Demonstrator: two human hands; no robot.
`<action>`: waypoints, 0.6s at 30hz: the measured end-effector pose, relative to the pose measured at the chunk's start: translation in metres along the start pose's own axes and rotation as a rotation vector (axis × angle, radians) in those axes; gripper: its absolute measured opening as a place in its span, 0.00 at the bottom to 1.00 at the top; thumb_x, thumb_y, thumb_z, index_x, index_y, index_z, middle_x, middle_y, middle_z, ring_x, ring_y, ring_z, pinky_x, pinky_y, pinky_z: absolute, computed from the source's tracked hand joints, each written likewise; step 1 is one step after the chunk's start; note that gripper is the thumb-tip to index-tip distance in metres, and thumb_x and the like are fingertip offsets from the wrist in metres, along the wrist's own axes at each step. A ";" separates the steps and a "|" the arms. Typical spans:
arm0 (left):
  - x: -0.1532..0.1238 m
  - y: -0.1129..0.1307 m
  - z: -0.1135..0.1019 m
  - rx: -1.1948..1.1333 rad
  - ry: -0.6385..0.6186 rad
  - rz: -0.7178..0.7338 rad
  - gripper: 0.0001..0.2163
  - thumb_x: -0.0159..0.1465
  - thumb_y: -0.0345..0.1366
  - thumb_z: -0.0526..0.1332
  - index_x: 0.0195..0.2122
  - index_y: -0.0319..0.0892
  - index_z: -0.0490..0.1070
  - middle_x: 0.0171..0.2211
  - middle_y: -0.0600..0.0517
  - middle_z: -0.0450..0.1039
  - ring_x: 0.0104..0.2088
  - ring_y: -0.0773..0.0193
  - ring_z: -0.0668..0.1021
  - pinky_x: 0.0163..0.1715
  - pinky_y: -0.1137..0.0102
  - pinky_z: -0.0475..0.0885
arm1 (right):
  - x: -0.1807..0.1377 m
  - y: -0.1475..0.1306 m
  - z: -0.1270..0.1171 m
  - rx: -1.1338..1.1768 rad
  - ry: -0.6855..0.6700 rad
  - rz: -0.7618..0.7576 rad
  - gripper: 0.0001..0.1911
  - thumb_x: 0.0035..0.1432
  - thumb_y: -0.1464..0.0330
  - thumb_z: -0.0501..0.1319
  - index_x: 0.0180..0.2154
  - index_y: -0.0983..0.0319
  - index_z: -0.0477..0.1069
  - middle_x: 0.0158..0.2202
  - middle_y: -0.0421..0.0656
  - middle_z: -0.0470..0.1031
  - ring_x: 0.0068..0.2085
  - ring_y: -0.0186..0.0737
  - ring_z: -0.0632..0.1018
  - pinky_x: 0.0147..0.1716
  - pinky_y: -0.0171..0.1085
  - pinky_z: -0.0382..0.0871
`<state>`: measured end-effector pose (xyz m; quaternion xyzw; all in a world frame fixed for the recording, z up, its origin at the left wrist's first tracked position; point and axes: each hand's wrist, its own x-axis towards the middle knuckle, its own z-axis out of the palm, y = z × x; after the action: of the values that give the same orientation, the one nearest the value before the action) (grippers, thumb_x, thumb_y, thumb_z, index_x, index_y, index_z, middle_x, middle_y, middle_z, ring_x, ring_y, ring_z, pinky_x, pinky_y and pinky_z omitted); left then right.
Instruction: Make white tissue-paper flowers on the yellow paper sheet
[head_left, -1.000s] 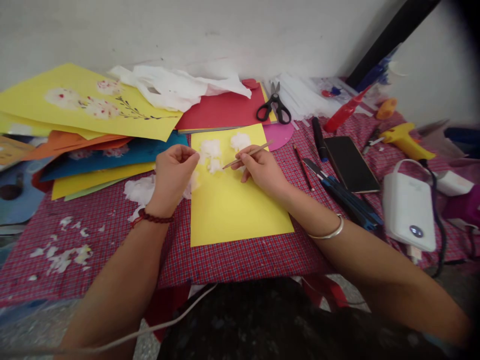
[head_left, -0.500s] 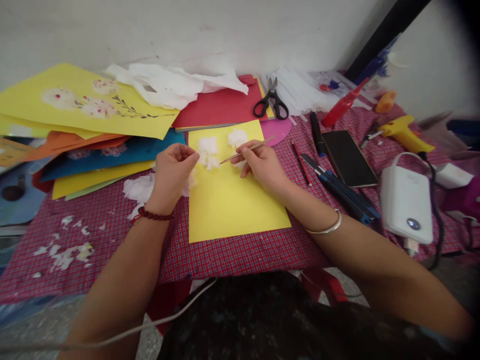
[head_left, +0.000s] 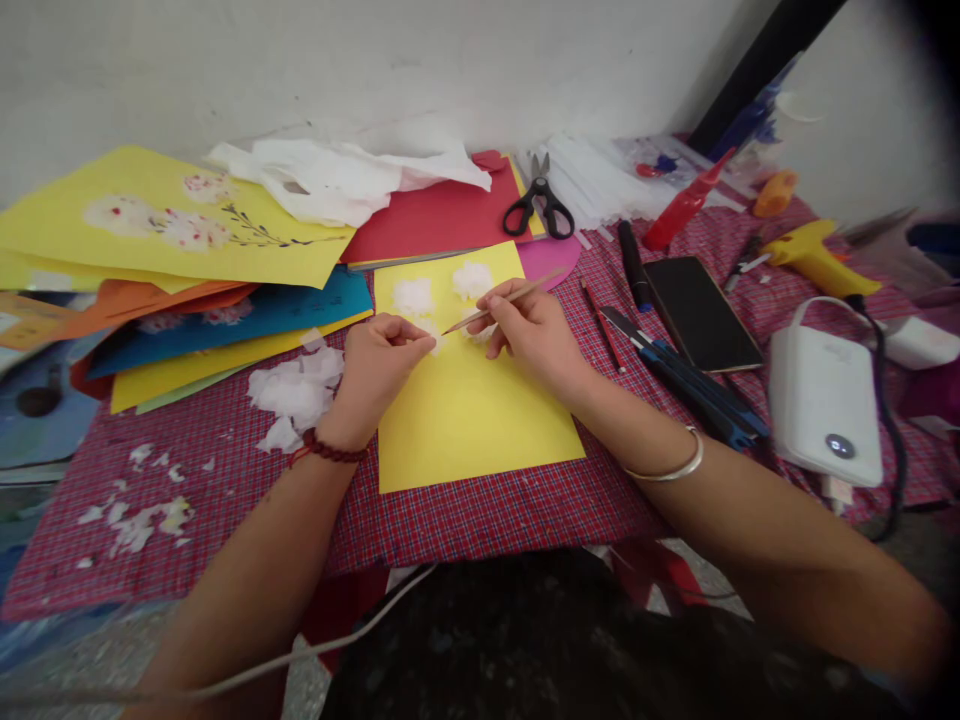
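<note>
A yellow paper sheet (head_left: 469,410) lies on the red checked cloth (head_left: 487,515) in front of me. Two white tissue tufts (head_left: 414,295) sit near its far edge. My left hand (head_left: 379,375) rests on the sheet's left side, fingers pinched together over a small white tissue bit. My right hand (head_left: 529,330) is closed on a thin wooden stick (head_left: 502,300), its tip pointing left toward the left fingers. A pile of white tissue scraps (head_left: 296,390) lies just left of my left hand.
Coloured paper sheets (head_left: 187,260) are stacked at the left, with white tissue (head_left: 337,175) and black scissors (head_left: 536,205) at the back. Pens (head_left: 675,365), a black phone (head_left: 701,315), a white power bank (head_left: 821,405), a yellow glue gun (head_left: 810,255) and a red bottle (head_left: 679,210) crowd the right.
My left hand has moved right and nearer onto the yellow sheet, uncovering the tissue scraps beside it. The right hand and stick have barely shifted.
</note>
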<state>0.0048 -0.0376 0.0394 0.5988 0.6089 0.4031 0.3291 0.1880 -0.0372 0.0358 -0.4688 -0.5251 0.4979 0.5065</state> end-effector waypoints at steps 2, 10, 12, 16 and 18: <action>0.003 -0.005 0.002 0.020 0.026 0.015 0.06 0.49 0.33 0.68 0.19 0.43 0.72 0.20 0.55 0.67 0.23 0.68 0.65 0.23 0.70 0.59 | -0.002 0.001 0.003 -0.007 -0.008 -0.012 0.12 0.64 0.59 0.57 0.34 0.61 0.64 0.28 0.41 0.75 0.27 0.31 0.76 0.21 0.29 0.68; 0.006 -0.010 0.007 0.042 0.065 0.014 0.05 0.49 0.32 0.67 0.19 0.43 0.72 0.21 0.54 0.68 0.23 0.66 0.68 0.23 0.69 0.60 | -0.007 -0.002 0.002 -0.058 0.041 -0.093 0.14 0.63 0.55 0.56 0.35 0.60 0.64 0.28 0.40 0.74 0.27 0.31 0.76 0.21 0.30 0.68; 0.006 -0.010 0.007 0.048 0.068 0.000 0.05 0.49 0.33 0.67 0.19 0.43 0.72 0.20 0.54 0.68 0.23 0.66 0.68 0.23 0.69 0.60 | -0.007 -0.001 0.001 -0.064 0.051 -0.113 0.15 0.63 0.55 0.56 0.35 0.60 0.64 0.28 0.41 0.74 0.28 0.32 0.76 0.22 0.30 0.69; 0.007 -0.011 0.009 0.060 0.063 -0.017 0.05 0.49 0.33 0.67 0.20 0.43 0.72 0.21 0.53 0.69 0.24 0.65 0.69 0.24 0.69 0.60 | -0.007 0.004 0.003 -0.120 -0.042 -0.108 0.12 0.63 0.58 0.56 0.36 0.61 0.66 0.30 0.41 0.75 0.26 0.31 0.74 0.22 0.31 0.68; 0.007 -0.011 0.009 0.050 0.054 -0.016 0.05 0.50 0.33 0.67 0.20 0.42 0.72 0.22 0.53 0.70 0.25 0.65 0.70 0.25 0.69 0.61 | -0.007 0.007 0.005 -0.177 -0.076 -0.095 0.11 0.64 0.59 0.56 0.36 0.61 0.67 0.31 0.41 0.76 0.24 0.30 0.73 0.23 0.32 0.68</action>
<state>0.0070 -0.0289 0.0259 0.5909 0.6321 0.4012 0.3004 0.1827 -0.0441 0.0279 -0.4671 -0.6072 0.4425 0.4661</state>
